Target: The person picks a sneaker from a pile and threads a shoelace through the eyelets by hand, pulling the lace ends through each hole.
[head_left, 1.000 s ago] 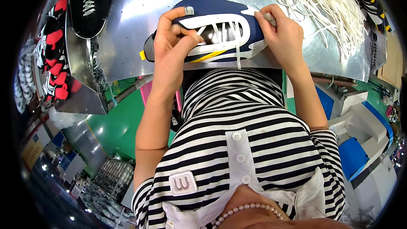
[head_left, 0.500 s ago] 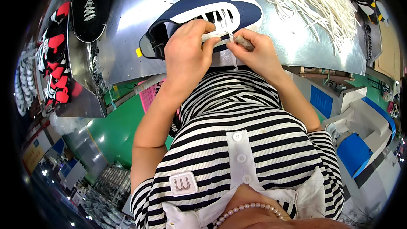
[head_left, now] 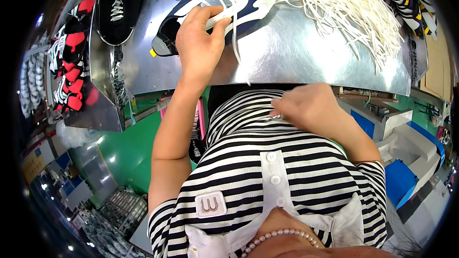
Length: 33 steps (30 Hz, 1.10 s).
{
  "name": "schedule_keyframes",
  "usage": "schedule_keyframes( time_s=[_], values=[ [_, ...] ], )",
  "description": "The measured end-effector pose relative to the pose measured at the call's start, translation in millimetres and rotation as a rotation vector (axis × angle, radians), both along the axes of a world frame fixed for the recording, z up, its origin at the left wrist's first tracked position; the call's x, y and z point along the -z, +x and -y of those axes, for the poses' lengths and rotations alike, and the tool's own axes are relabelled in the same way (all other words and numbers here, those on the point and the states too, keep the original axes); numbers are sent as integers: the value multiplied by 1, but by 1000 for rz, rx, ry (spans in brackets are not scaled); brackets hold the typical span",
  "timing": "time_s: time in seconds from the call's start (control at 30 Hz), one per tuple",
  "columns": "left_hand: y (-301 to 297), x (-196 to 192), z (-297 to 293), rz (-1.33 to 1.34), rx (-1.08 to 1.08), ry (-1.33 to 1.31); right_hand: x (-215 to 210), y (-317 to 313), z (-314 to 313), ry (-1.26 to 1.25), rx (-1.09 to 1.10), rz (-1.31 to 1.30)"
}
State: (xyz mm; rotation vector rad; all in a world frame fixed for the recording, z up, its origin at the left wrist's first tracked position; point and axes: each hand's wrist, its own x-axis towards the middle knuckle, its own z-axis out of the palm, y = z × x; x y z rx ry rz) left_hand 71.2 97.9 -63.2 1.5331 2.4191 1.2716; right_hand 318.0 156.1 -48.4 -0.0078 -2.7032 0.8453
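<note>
A navy and white sneaker [head_left: 258, 5] lies on its side on the metal table, toe pointing to the far right. My left hand [head_left: 201, 43] is closed on its lacing edge, thumb and fingers pinching near the eyelets. White lace crosses part of the opening. One loose length of white shoelace [head_left: 235, 43] hangs from the eyelets down to the table's front edge. My right hand [head_left: 308, 107] is off the shoe, close in front of my striped shirt. Motion smears its fingers, and whether they hold anything is unclear.
A heap of white laces [head_left: 334, 9] covers the table's far right. A black shoe with grey laces [head_left: 117, 14] stands in a metal tray at the left, beside red, black and white shoe pieces [head_left: 71, 71]. Striped dark shoes [head_left: 406, 0] sit at the far right edge.
My right hand has left the shoe and drawn back toward my body. The shoe has shifted a little left and away, with my left hand still on it.
</note>
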Motion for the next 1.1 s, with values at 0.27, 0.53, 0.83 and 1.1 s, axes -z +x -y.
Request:
schedule_keyframes(
  time_s=[0.27, 0.53, 0.83, 1.1],
  values=[
    [34, -36, 14, -53, 256, 108, 20, -72, -30, -918, 544, -38],
    [18, -40, 16, -174, 229, -70, 23, -35, -3, -860, 91, 331],
    [11, 5, 14, -7, 288, -357, 41, -78, -44, -526, 510, -289],
    [10, 9, 15, 60, 266, -348, 61, -94, -44, -474, 560, -339]
  ],
)
